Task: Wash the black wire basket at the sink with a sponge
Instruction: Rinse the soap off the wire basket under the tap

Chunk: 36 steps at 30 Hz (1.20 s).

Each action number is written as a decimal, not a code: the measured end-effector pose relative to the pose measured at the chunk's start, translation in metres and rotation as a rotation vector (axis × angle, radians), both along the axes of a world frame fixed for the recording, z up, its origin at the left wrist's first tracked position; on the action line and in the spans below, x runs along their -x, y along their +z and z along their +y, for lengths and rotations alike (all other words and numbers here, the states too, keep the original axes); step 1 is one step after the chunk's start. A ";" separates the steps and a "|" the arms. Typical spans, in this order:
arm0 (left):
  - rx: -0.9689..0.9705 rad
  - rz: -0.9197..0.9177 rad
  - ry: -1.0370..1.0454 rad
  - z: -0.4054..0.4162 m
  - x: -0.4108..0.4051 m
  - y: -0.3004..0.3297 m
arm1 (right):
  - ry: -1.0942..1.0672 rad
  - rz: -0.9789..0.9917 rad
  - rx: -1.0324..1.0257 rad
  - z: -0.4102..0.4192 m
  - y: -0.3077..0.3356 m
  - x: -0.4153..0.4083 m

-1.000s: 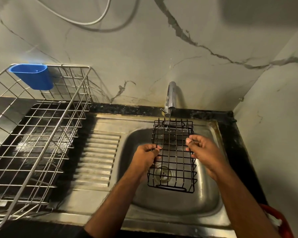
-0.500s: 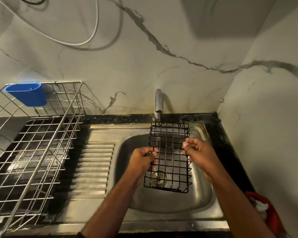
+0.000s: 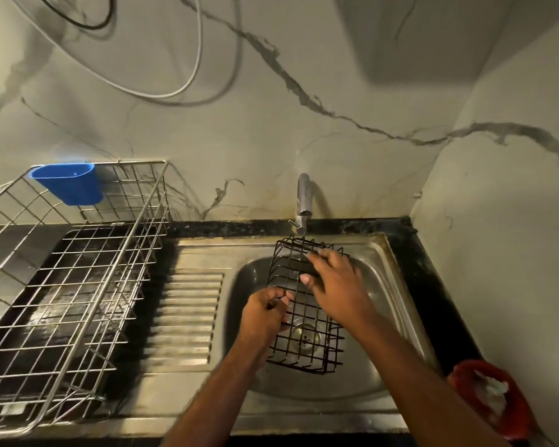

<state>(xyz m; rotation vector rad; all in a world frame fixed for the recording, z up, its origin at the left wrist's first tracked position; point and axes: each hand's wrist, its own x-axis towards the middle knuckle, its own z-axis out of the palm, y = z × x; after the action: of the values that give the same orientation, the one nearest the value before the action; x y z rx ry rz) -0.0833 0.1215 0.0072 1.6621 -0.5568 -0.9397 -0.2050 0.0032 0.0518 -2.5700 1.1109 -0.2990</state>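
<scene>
The black wire basket (image 3: 317, 353) is held tilted over the steel sink (image 3: 384, 253), its far end just under the faucet (image 3: 304, 198). My left hand (image 3: 265, 314) grips the basket's left edge, fingers curled round the wires. My right hand (image 3: 333, 285) lies across the basket's upper part, with a dark wire section pinched between thumb and fingers. The drain shows through the basket's mesh. No sponge is visible.
A large steel dish rack (image 3: 78, 285) with a blue plastic cup (image 3: 67, 183) hooked on its far rim stands on the left counter. The ribbed drainboard (image 3: 188, 317) lies between rack and basin. A red holder (image 3: 491, 398) sits at the right corner. Marble walls close in behind and to the right.
My right hand left the basket's right edge and moved across its top toward the far end. The basket tipped and turned slightly. The left hand kept its grip.
</scene>
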 end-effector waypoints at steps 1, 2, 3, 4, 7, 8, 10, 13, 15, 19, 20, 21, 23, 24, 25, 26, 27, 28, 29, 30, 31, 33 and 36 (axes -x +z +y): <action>0.015 -0.009 -0.008 0.003 -0.001 0.001 | -0.016 -0.007 0.010 -0.002 -0.001 -0.006; 0.029 -0.024 -0.018 0.005 -0.001 0.001 | -0.031 -0.013 0.024 -0.004 -0.001 -0.012; 0.038 -0.043 -0.023 0.008 -0.004 0.001 | -0.039 -0.008 0.041 -0.006 -0.001 -0.018; 0.037 -0.062 -0.028 0.010 -0.006 0.002 | -0.045 0.008 0.059 -0.008 0.000 -0.023; 0.024 -0.091 -0.020 0.017 -0.011 0.001 | -0.046 0.092 0.054 -0.009 0.001 -0.037; 0.023 -0.095 -0.009 0.019 -0.012 0.000 | -0.036 0.124 0.038 -0.006 0.001 -0.041; 0.019 -0.104 0.014 0.022 -0.015 -0.002 | -0.005 0.181 -0.001 0.004 0.002 -0.046; 0.020 -0.129 0.029 0.022 -0.017 -0.005 | -0.036 0.128 -0.014 0.020 0.000 -0.046; 0.034 -0.147 0.030 0.019 -0.017 -0.005 | -0.050 0.055 0.046 0.033 -0.004 -0.044; 0.077 -0.143 0.022 0.013 -0.014 -0.002 | 0.091 -0.022 0.066 0.026 -0.010 -0.037; 0.078 -0.122 0.030 0.012 -0.013 -0.001 | 0.090 -0.011 0.063 0.016 -0.010 -0.034; 0.075 -0.112 0.035 0.010 -0.012 -0.001 | 0.081 0.016 0.074 0.008 -0.010 -0.032; 0.066 -0.098 0.035 0.008 -0.010 -0.002 | 0.110 0.097 0.064 0.003 -0.013 -0.030; 0.064 -0.082 0.040 0.006 -0.009 -0.002 | 0.155 0.115 0.033 0.005 -0.016 -0.030; 0.060 -0.059 0.051 0.005 -0.009 -0.004 | 0.197 0.127 0.006 0.008 -0.019 -0.028; 0.055 -0.036 0.060 0.004 -0.009 -0.005 | 0.219 0.128 0.001 0.009 -0.020 -0.025; 0.053 -0.019 0.065 0.003 -0.010 -0.006 | 0.214 0.116 0.020 0.006 -0.022 -0.022; 0.053 -0.014 0.063 0.002 -0.010 -0.006 | 0.179 0.094 0.048 0.001 -0.023 -0.019; 0.054 -0.019 0.057 0.001 -0.009 -0.005 | 0.125 0.062 0.050 -0.002 -0.024 -0.016; 0.052 -0.029 0.055 0.000 -0.008 -0.003 | 0.091 0.039 0.022 -0.002 -0.025 -0.015; 0.054 -0.034 0.065 -0.002 -0.007 -0.001 | 0.111 0.029 -0.006 0.001 -0.029 -0.014; 0.058 -0.025 0.119 -0.005 -0.008 0.001 | 0.264 0.096 0.012 0.009 -0.038 -0.011; 0.074 0.068 0.200 -0.009 -0.015 0.010 | 0.163 0.166 -0.028 -0.015 -0.044 -0.006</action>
<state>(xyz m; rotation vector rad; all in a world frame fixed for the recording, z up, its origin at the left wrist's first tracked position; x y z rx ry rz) -0.0683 0.1124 0.0171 1.5807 -0.3680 -0.8168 -0.1993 -0.0118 0.0083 -2.6785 0.9435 -0.0316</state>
